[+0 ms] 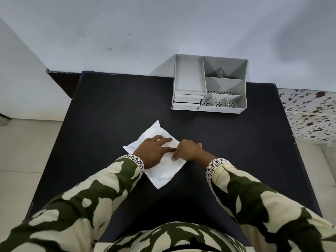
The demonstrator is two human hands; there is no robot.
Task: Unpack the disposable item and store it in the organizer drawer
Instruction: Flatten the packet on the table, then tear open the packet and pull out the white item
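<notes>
Left hand [154, 151] presses flat, open, on white packet [160, 171] mid-tabletop [109, 110]; right hand [187, 151] pinches its edge. Risk: wrapper slips or tears unevenly; organizer [209, 84] drawers closed.

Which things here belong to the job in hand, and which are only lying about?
Belong to the job:
- white packet, flat on the black table
- left hand, pressing on the packet
- right hand, at the packet's right edge
- grey organizer with two drawers

Only lying about:
- floral cloth, right of the table
</notes>
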